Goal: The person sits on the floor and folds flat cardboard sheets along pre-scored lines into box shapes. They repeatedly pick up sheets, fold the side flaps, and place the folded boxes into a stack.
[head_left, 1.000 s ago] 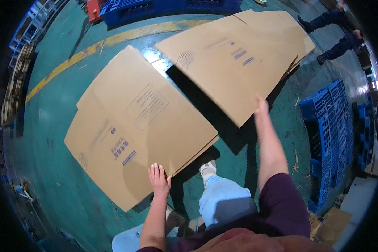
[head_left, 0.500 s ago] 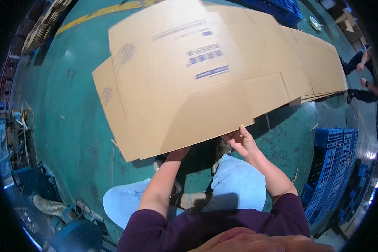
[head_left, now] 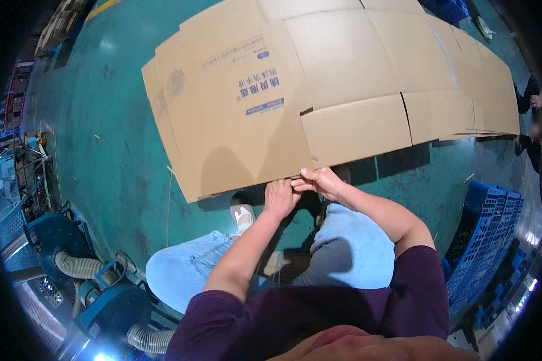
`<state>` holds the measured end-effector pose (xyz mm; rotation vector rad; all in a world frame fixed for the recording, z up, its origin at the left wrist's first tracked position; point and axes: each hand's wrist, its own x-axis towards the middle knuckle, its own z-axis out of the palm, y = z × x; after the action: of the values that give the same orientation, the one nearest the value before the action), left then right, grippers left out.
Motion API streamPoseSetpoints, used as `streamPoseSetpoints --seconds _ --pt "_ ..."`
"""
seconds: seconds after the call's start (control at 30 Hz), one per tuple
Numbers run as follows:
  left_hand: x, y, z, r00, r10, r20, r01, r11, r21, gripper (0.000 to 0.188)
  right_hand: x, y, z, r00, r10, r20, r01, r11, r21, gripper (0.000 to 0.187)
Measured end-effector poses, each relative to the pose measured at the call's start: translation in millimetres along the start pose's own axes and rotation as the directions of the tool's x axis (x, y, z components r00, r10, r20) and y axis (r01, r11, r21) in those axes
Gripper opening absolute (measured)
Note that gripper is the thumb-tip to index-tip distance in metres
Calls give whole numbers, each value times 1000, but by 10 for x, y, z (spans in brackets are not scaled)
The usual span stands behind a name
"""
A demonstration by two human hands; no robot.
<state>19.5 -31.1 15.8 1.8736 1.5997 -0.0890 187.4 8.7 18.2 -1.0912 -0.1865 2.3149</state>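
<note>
Fingers of your right hand (head_left: 322, 182) are drawn narrow on the near edge of the flattened cardboard box (head_left: 343, 60), thumb on top and the others curled at or below the rim. Your left hand (head_left: 280, 197) is just beside it, on the same edge; its fingertips are partly hidden, so I cannot tell whether they grip or only rest there. The box spreads out ahead of your fingers and far to their right, lying open in joined panels. Ahead and to the left of your fingertips is the panel with blue print (head_left: 262, 90), and beyond it a faint hand outline (head_left: 170, 90) near the left edge. A short dark slot (head_left: 307, 111) lies straight ahead of your right thumb, with a longer dark slit (head_left: 406, 111) farther right.

Behind your fingers are your knees in light blue jeans (head_left: 358, 256), and a pale shoe (head_left: 242, 218) shows left of your left hand. Green floor (head_left: 114, 174) reaches out to the left, with a machine with ribbed hoses (head_left: 81, 265) behind and left. Well to the right of your fingers stands a blue pallet (head_left: 485, 240); another person's hand (head_left: 536, 101) shows at the far right.
</note>
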Motion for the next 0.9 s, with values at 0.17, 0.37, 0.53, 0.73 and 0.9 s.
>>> streamPoseSetpoints --seconds 0.17,0.37,0.53,0.73,0.9 --pt "-218 296 -109 715 489 -499 -541 840 47 24 32 -55 -289 986 169 -10 -169 972 -165 32" --pt "535 402 -701 848 466 -253 -411 879 242 54 -654 -529 -975 923 38 -382 -127 969 -210 15" --pt "572 332 -535 838 497 -226 -420 851 316 52 -1316 -1264 -2418 459 -450 -766 696 718 -5 27" --pt "600 250 -451 825 528 -201 -462 835 298 52 -1544 -1834 -2788 33 -612 -790 874 401 -274 27" --pt "588 113 -424 814 533 -233 -460 835 303 54 -1848 -1709 -1324 -161 -916 -367 600 204 -773 43"
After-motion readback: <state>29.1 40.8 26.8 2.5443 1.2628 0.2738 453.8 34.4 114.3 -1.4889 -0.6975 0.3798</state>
